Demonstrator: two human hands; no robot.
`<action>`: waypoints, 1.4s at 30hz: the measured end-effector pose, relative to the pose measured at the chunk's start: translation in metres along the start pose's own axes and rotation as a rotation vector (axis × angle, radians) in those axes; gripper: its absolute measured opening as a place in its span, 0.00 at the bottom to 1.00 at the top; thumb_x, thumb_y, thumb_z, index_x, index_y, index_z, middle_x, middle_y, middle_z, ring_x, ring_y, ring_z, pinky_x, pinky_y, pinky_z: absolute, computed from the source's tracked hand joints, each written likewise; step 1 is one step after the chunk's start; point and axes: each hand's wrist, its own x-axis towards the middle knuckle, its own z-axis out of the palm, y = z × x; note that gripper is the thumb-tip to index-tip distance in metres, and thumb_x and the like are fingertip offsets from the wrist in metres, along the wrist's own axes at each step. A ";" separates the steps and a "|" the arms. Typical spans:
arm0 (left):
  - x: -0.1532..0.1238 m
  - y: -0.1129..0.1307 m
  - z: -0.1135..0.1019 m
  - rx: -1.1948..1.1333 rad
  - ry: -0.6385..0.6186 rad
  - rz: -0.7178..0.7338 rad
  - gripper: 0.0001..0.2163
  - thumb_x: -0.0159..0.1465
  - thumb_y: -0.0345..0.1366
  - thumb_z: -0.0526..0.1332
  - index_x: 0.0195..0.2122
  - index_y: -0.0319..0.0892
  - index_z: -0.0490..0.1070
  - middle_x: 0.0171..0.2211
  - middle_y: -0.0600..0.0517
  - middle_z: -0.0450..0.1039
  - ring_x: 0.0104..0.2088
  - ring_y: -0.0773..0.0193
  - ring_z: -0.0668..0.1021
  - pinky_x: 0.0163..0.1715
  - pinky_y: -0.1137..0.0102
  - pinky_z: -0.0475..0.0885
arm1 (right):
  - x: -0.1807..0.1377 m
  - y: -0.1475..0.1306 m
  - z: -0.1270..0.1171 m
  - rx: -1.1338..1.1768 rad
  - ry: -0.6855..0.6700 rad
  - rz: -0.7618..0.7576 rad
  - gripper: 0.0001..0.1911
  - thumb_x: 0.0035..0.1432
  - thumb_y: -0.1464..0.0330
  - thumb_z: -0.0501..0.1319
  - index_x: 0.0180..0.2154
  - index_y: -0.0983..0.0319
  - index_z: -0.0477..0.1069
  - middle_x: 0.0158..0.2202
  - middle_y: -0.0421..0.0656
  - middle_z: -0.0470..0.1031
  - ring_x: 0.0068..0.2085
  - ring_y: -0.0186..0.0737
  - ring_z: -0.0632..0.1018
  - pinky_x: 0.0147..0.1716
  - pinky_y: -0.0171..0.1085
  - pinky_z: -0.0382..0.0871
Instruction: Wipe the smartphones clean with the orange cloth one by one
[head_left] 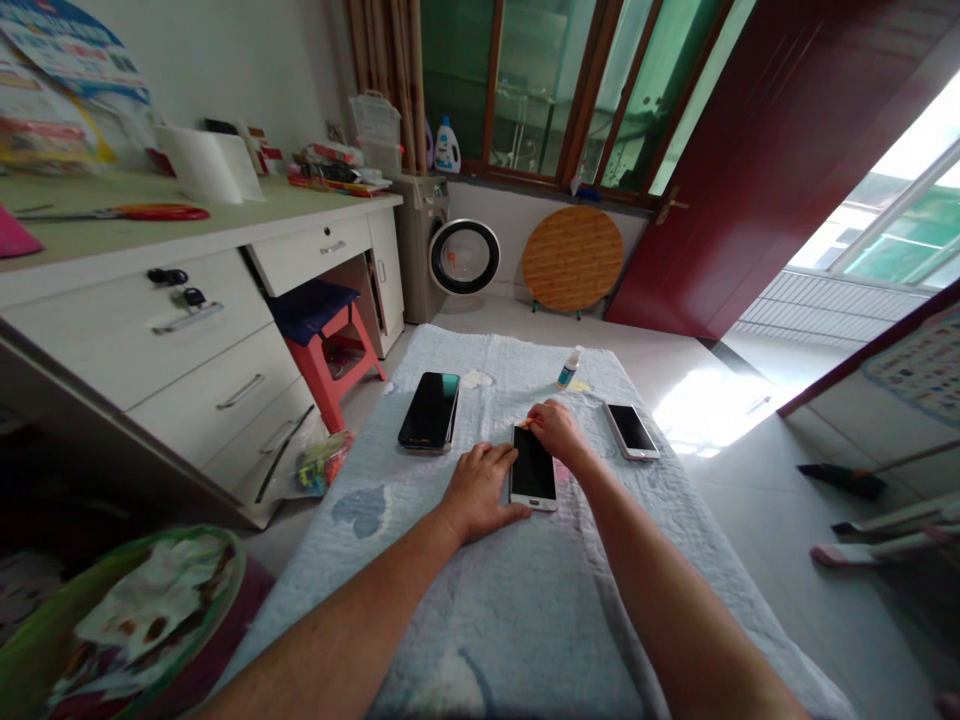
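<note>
A white smartphone [533,470] with a dark screen lies face up on the light blue cloth cover [442,610]. My left hand [484,490] grips its left edge, with the fingers along the side and the thumb by the lower corner. My right hand [556,432] is closed over the phone's top end, pressing a small orange cloth [524,424] there; most of that cloth is hidden under the fingers. To the left lies a stack of black-screened phones [430,410]. Another white phone [632,432] rests at the right, and a small spray bottle [568,369] stands beyond my right hand.
A waste bin [236,580] full of used tissue stands at the lower left. Along the left wall runs a white drawer desk [217,345], with a red stool [337,360] beside it. Farther back are a washing machine with its door open [465,257] and a round wooden tabletop [573,258].
</note>
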 end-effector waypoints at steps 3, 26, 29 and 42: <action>0.000 0.000 0.001 0.001 0.009 0.002 0.38 0.51 0.54 0.67 0.60 0.43 0.62 0.61 0.47 0.63 0.59 0.44 0.63 0.58 0.54 0.59 | 0.001 0.000 0.003 -0.019 0.036 0.038 0.10 0.59 0.71 0.57 0.39 0.62 0.77 0.38 0.45 0.74 0.40 0.36 0.73 0.40 0.32 0.61; 0.001 -0.003 0.007 -0.005 0.062 0.024 0.37 0.54 0.59 0.63 0.61 0.44 0.62 0.61 0.45 0.64 0.58 0.45 0.65 0.56 0.55 0.62 | -0.098 -0.016 -0.028 0.293 -0.287 -0.259 0.06 0.55 0.74 0.61 0.33 0.62 0.77 0.33 0.42 0.71 0.35 0.33 0.72 0.36 0.30 0.61; 0.000 -0.003 0.006 0.000 0.045 0.014 0.37 0.53 0.56 0.65 0.61 0.44 0.61 0.61 0.46 0.64 0.59 0.45 0.65 0.57 0.55 0.61 | -0.089 -0.015 -0.026 0.239 -0.262 -0.242 0.07 0.54 0.75 0.61 0.33 0.62 0.77 0.33 0.41 0.71 0.34 0.33 0.71 0.34 0.30 0.60; 0.001 0.000 0.001 -0.007 0.010 0.020 0.37 0.52 0.54 0.66 0.60 0.45 0.62 0.62 0.46 0.63 0.59 0.44 0.64 0.58 0.54 0.60 | -0.026 0.018 -0.002 0.009 0.026 0.071 0.10 0.60 0.68 0.58 0.36 0.64 0.77 0.35 0.45 0.75 0.36 0.37 0.73 0.36 0.32 0.61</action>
